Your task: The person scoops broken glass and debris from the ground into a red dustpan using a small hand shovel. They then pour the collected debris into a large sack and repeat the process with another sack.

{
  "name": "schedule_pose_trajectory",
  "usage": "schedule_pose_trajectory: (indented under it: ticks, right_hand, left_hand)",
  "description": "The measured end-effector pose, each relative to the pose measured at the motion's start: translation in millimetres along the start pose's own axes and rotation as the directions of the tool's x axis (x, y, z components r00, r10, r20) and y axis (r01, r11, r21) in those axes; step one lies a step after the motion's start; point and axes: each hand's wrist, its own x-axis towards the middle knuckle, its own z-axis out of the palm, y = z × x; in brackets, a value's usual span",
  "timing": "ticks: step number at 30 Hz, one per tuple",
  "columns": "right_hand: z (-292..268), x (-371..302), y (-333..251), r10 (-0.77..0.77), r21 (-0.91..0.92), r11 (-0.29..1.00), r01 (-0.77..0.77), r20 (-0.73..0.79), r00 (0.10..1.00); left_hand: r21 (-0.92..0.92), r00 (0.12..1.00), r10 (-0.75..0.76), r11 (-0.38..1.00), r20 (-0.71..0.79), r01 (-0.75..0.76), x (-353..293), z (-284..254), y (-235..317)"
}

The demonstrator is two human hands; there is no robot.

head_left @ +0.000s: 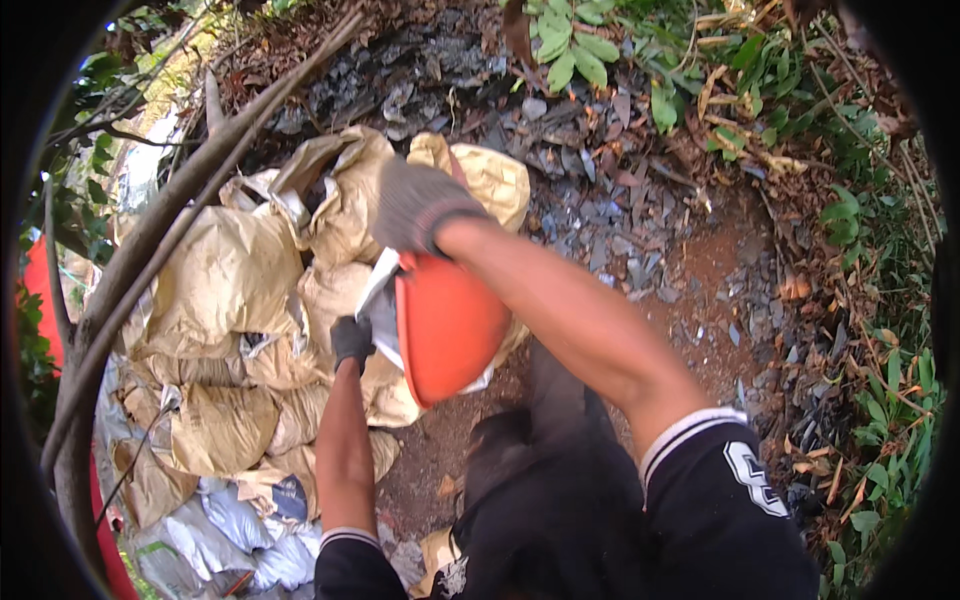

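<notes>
An orange bucket [455,325] is tipped on its side in front of me, its mouth facing left. My right hand [425,208], in a grey-brown knit glove and blurred by motion, is closed at the bucket's upper edge; the fingers are partly hidden. A white sack [378,310] shows at the bucket's mouth. On its left side my left hand [352,340], in a dark glove, is closed on the sack's edge. What is inside the bucket and the sack is hidden.
Filled tan sacks [225,275] are stacked on the left, with silvery-white sacks [205,530] below them. A bent tree trunk [150,240] crosses the left side. Dark stone flakes [600,215] cover the ground at the right, with leafy plants [890,420] along the edge.
</notes>
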Motion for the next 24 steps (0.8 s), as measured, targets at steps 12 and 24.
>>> schedule_pose_trajectory:
  ticks: [12,24]
  right_hand:
    - [-16.0,11.3,-76.3,-0.11,-0.073,0.989,0.132,0.254,0.961]
    - [-166.2,-178.4,25.4,-0.206,0.404,0.828,0.389,-0.425,0.881]
  left_hand:
    - [-0.803,0.797,0.1,0.035,0.596,0.596,-108.8,157.0,-22.1]
    - [-0.492,0.636,-0.15,0.509,0.757,0.706,-165.9,134.2,-12.5]
